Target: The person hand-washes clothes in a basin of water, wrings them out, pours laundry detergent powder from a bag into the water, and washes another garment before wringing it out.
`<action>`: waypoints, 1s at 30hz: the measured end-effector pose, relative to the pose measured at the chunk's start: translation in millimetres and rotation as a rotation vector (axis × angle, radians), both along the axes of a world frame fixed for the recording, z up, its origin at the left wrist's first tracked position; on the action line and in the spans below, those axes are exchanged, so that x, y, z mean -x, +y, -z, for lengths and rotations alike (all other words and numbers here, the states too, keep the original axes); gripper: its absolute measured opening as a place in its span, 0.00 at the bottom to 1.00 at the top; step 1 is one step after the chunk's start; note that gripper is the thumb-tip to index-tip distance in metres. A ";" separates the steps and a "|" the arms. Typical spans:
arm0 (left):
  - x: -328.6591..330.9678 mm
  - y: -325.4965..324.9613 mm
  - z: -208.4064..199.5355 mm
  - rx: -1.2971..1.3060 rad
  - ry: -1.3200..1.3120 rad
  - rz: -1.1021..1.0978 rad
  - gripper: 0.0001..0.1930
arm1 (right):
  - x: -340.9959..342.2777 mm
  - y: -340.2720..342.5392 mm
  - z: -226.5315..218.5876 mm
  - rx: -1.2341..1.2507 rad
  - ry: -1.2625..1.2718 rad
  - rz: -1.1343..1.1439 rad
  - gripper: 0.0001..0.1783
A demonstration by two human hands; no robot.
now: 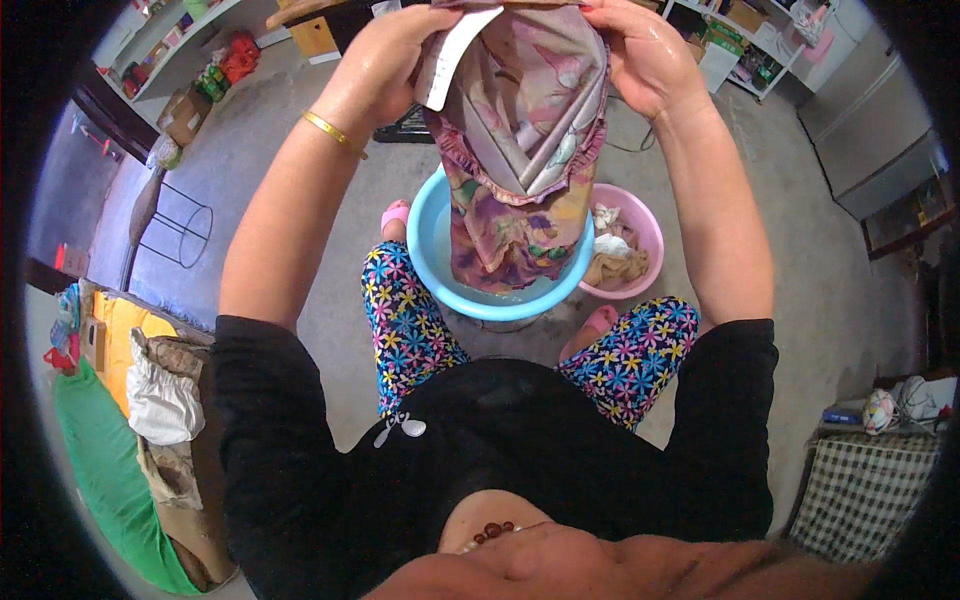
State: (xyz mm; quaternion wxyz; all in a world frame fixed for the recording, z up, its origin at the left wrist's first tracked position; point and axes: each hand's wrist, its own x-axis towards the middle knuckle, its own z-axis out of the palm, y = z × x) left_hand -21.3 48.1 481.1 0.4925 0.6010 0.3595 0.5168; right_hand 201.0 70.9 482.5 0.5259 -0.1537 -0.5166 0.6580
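Held up between my two hands is a wet-looking floral garment (515,240) in purple, pink and tan, with a gathered elastic edge and a white label (462,58). My left hand (388,62) grips its upper left edge beside the label, and my right hand (650,62) grips the upper right edge. Both sets of fingertips are partly hidden by the cloth or cut off at the top of the picture. The garment's lower part hangs over a light-blue basin (428,270) that holds water.
A pink basin (650,235) with white and tan clothes stands right of the blue one. A wire stand (180,225) is at the left, near a cardboard box (185,115). Green and white cloths lie at lower left. A checked cloth (865,490) covers something at lower right.
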 end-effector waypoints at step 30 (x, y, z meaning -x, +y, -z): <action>-8.9 -10.4 94.3 0.445 -0.609 0.541 0.14 | -4.0 15.4 78.8 0.159 -0.290 0.166 0.08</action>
